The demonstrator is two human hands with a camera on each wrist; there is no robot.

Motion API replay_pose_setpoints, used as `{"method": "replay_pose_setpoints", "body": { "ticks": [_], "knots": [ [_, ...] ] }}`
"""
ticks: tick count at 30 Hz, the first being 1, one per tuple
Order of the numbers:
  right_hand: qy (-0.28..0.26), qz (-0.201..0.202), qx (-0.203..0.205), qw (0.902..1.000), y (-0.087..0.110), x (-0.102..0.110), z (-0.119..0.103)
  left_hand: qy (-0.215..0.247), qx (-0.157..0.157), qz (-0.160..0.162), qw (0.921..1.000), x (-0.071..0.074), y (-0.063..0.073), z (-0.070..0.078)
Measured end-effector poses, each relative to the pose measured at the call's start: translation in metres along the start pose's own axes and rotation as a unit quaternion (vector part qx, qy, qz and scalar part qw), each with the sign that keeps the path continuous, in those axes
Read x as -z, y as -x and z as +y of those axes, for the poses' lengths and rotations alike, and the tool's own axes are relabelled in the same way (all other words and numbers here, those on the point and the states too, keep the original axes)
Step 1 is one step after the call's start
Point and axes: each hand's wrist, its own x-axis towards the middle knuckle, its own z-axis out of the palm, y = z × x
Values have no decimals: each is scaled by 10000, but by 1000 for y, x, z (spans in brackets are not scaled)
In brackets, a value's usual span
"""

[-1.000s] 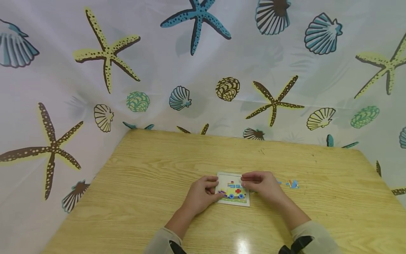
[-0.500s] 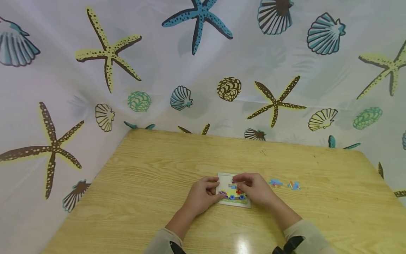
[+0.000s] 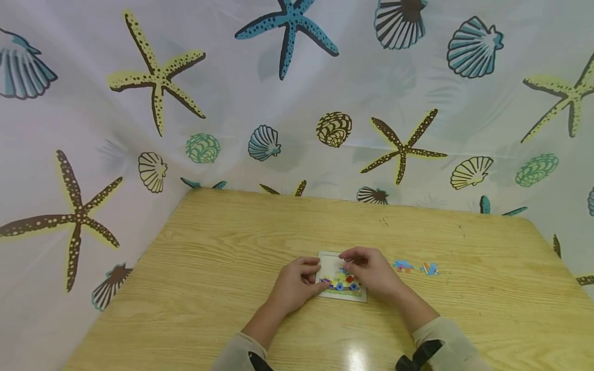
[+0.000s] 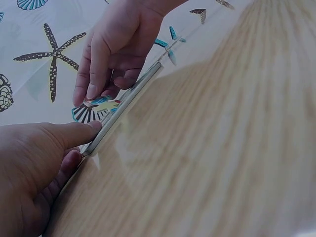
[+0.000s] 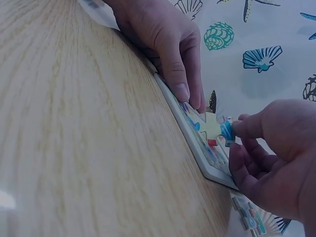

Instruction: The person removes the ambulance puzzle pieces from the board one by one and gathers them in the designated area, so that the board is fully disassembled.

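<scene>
A small jigsaw puzzle board (image 3: 328,262) with a pale rim lies on the table, its lower part covered by a colourful vehicle picture with blue wheels. My left hand (image 3: 296,283) grips the board's left side, thumb over the rim. Above the board, my right hand (image 3: 375,272) pinches a puzzle piece between thumb and fingers. In the right wrist view that puzzle piece (image 5: 212,127) is yellow, with blue and a bit of red, and stands tilted above the picture. From the left wrist view, the right hand's fingers (image 4: 94,89) partly hide the piece.
Two loose puzzle pieces, one blue and pink (image 3: 402,266) and one blue and orange (image 3: 429,269), lie right of the board. The wooden table (image 3: 223,237) meets a white curtain (image 3: 297,103) printed with shells and starfish at its back and sides.
My right hand has shifted left from the board's right edge to over its middle, uncovering a loose piece. The pinched piece now shows tilted up. My left hand has stayed put.
</scene>
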Motion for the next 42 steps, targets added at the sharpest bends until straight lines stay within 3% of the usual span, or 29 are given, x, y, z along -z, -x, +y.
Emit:
{"method": "replay_pose_setpoints", "body": {
  "ticks": [14, 29, 42],
  "knots": [
    [294, -120, 63, 9995, 7, 13, -4, -4, 31, -7, 10000, 0, 1, 1],
    [-636, -60, -273, 9976, 15, 22, 6, 2, 61, 15, 10000, -1, 2, 0],
    [-1367, 394, -733, 9871, 31, 37, 18, 15, 7, 82, 10000, -2, 2, 1]
  ]
}}
